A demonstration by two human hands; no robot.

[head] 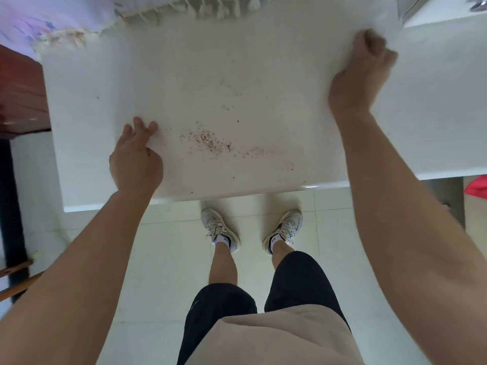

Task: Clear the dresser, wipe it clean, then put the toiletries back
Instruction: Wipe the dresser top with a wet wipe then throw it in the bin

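Looking straight down on white dresser tabletop [105, 88], which fills the upper half of the frame. Reddish-brown specks [210, 140] are scattered across its middle, thickest just below centre, with a few loose ones toward the near edge. Left hand [135, 159] sits at lower left of the tabletop near the front edge, palm down, fingers fairly straight and slightly spread, tips touching the surface, holding nothing. Right hand [361, 72] is at upper right over the tabletop's right side, fingers curled under into a loose fist; it's blurred, so cannot tell if anything is inside. Both forearms are bare.

Fringed pale cloth [184, 9] hangs along the top edge, purple-tinted at upper left. Red-brown wooden furniture [21, 96] is at left, just beside the tabletop. Second white surface [448, 14] at upper right. Below: pale tiled floor [163, 259], white sneakers [220, 227], black shorts, beige shirt. Red item [478, 187] at right edge.
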